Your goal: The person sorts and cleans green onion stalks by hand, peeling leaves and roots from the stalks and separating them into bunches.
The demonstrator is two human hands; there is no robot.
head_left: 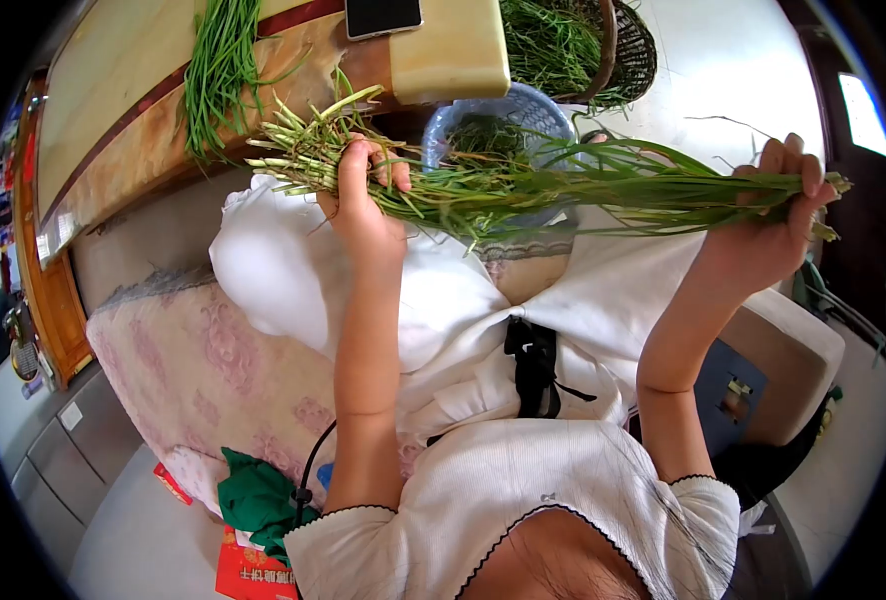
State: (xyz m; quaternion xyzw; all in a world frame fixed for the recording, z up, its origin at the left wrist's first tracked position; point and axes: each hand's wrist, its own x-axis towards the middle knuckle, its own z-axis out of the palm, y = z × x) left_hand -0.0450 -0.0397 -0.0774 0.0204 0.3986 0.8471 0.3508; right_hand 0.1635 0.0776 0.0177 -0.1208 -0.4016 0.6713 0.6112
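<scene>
My left hand (368, 195) is closed around a thick bunch of chives (303, 150), its pale stem ends sticking out to the left. Long green leaves stretch across above my lap toward my right hand (783, 205). The fingers of that hand are closed on a smaller bundle of chives (835, 186), with cut ends poking out on the right. Leaves from both bundles overlap between the hands. Below them stands a blue plastic basket (435, 128) with loose green scraps inside, partly hidden by the leaves.
Another pile of chives (221, 75) lies on the stone-topped table (453, 45), near a phone (383, 16). A woven basket (646, 55) full of greens stands on the floor beyond. I sit on a floral-covered sofa (193, 350), with a green cloth (253, 495) behind on the left.
</scene>
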